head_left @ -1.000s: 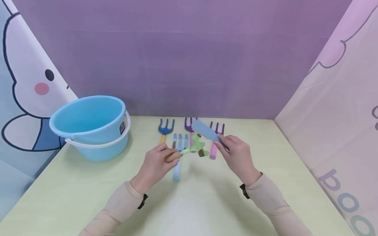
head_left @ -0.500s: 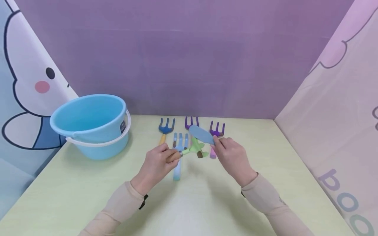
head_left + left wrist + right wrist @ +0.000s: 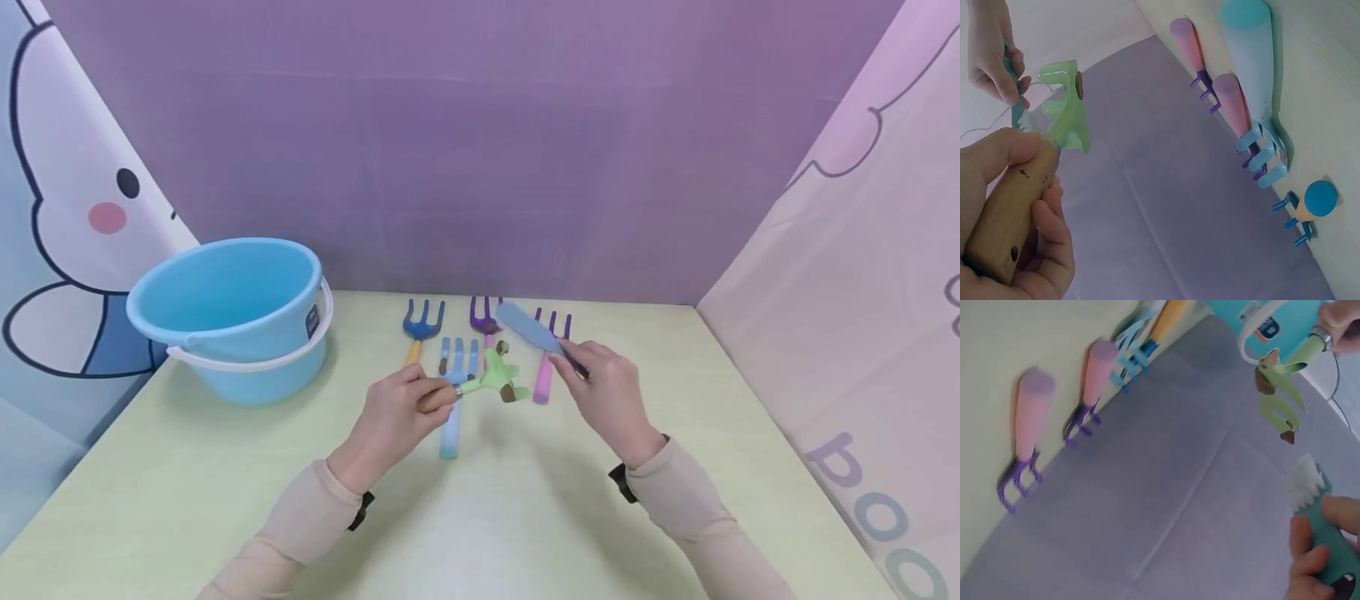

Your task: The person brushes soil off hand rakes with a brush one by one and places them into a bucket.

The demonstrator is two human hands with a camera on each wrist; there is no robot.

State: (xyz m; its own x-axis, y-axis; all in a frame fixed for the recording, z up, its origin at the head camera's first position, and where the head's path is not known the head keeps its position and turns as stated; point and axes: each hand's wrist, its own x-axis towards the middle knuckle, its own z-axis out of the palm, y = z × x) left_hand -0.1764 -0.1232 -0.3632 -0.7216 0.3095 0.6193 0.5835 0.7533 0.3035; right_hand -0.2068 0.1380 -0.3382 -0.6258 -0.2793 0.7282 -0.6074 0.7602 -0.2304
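Note:
My left hand [image 3: 397,417] grips the wooden handle of a green garden hand fork [image 3: 497,375], held above the table. Brown patches, like dirt, mark its tines, clearest in the right wrist view on the green fork [image 3: 1280,394]. My right hand [image 3: 607,396] pinches a blue-green brush [image 3: 528,327]. White bristles show on the brush [image 3: 1307,482] in the right wrist view, a short way from the fork's tines. A light-blue fork [image 3: 450,429] with brown marks lies on the table, partly behind the left hand and green fork.
Behind the hands lie a blue fork [image 3: 422,327] with a yellow handle and two purple forks with pink handles, one at the right [image 3: 543,383]. Two nested light-blue buckets [image 3: 255,379] stand at the left. A purple backdrop [image 3: 480,167] rises behind the table.
The brush swung down left over the green fork, then back up and right, uncovering its tines. My left hand and the green fork have stayed nearly still.

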